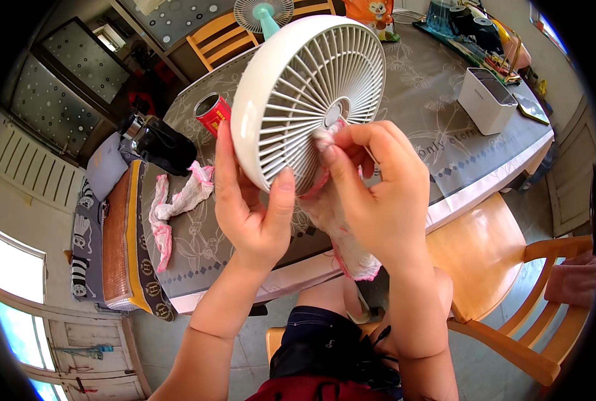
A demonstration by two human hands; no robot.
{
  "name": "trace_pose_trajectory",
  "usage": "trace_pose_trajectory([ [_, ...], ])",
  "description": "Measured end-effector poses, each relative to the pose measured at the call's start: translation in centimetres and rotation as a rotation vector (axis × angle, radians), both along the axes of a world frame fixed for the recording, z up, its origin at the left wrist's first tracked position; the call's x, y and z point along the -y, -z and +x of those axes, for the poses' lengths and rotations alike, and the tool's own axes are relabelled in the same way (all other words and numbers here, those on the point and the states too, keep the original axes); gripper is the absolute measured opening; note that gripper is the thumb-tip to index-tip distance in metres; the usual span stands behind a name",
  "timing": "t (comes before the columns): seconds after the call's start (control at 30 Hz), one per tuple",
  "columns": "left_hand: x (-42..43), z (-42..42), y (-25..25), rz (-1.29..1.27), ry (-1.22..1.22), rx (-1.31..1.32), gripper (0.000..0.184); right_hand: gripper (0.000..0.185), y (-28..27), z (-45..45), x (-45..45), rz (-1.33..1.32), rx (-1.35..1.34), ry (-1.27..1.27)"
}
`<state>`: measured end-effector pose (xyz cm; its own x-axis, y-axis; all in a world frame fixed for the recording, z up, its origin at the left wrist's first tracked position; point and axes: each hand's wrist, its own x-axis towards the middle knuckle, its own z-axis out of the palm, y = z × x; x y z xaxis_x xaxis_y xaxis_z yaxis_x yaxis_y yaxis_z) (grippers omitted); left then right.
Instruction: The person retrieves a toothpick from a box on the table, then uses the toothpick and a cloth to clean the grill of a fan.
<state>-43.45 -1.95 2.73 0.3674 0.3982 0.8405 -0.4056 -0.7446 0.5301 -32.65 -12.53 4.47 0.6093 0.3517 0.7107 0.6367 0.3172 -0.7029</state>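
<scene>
A white round fan head (248,100) with a slatted grille is held up tilted over the table. My left hand (251,207) grips its lower left rim, thumb at the front and fingers along the side. In my right hand (381,180) a white cloth with pink edging (341,227) is pinched between thumb and fingers. A bunched tip of that cloth touches the grille near its centre, and the rest hangs down past the table's edge. Another pink-edged cloth (184,200) lies crumpled on the table to the left.
On the grey-covered table (438,160) stand a red can (214,113), a black flask (157,144) and a white box (486,100) beside a phone (532,109). A teal-and-white fan (266,20) is at the back. A wooden chair (475,254) stands at the right.
</scene>
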Motion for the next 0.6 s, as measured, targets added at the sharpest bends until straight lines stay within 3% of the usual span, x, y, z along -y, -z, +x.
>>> trace_pose_trajectory([
  [0.1,-0.5,-0.1,-0.6,-0.013,-0.039,-0.013,0.065,0.009,0.5,1.8,1.0,-0.104,0.014,0.052],
  [0.17,-0.9,-0.3,-0.6,-0.005,-0.021,-0.034,0.064,0.010,0.7,2.7,1.4,-0.062,-0.364,-0.120],
  [0.37,-1.1,0.2,-0.2,-0.062,0.031,0.004,0.063,0.010,0.6,2.3,1.5,0.098,-0.494,-0.464],
  [0.5,-1.2,0.3,0.1,-0.066,0.059,0.018,0.063,0.009,0.5,0.7,-0.2,0.131,-0.442,-0.381],
  [0.6,-0.9,0.2,0.1,-0.061,0.115,-0.003,0.063,0.010,0.6,-0.2,-2.6,0.330,-0.204,-0.184],
])
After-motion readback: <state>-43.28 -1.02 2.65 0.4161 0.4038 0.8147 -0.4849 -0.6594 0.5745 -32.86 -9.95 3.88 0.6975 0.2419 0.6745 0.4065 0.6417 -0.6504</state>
